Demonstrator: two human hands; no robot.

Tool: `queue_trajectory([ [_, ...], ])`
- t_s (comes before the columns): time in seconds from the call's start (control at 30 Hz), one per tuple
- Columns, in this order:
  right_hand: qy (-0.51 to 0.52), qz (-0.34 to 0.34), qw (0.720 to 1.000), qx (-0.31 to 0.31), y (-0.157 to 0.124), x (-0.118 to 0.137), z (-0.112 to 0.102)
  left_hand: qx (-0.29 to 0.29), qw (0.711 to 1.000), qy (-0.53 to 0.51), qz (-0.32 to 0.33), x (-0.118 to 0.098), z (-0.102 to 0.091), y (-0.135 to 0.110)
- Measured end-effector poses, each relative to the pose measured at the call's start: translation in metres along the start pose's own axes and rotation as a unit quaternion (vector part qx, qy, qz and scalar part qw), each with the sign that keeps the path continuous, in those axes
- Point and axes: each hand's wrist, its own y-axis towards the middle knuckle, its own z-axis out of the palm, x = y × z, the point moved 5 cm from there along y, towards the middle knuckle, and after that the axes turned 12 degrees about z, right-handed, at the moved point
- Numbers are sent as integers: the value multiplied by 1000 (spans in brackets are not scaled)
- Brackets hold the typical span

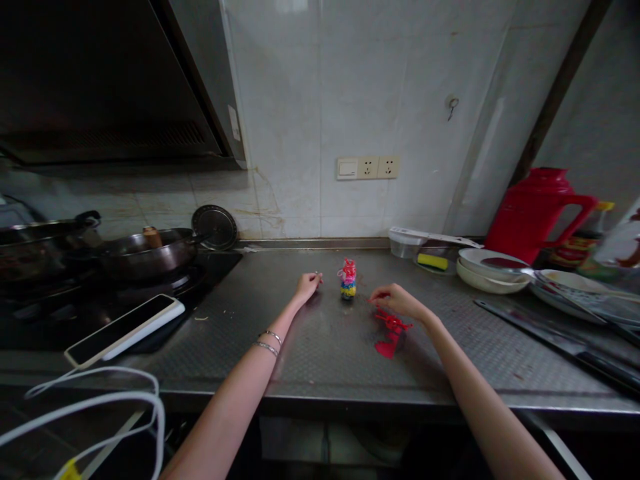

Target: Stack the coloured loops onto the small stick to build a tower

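Note:
A small multicoloured toy figure [348,280] stands upright on the steel counter [320,347], with pink and red on top over blue and yellow bands. My left hand [306,288] is just left of it, fingertips drawn together around a tiny pale speck that I cannot make out. My right hand [395,301] rests to the right of the figure, fingers extended toward it and holding nothing. Just below those fingers lies a red plastic piece [393,331] with a flat heart-like end, close to the hand but possibly not touching it.
At the left, pans sit on a black gas hob, with a phone [124,330] on its edge and a white cable [95,413] below. At the right stand a red jug [537,217], stacked plates [493,272], a sponge [433,262] and a long knife [560,343].

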Motion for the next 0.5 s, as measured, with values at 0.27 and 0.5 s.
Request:
queue_trajectory([
  [0.27,111,-13,989,-95,9,17,-25,9,1000,19,-7,-5,0,-1],
  [0.5,182,-38,966,-179,32,57,-40,16,1000,21,-9,-2,0,-2],
])
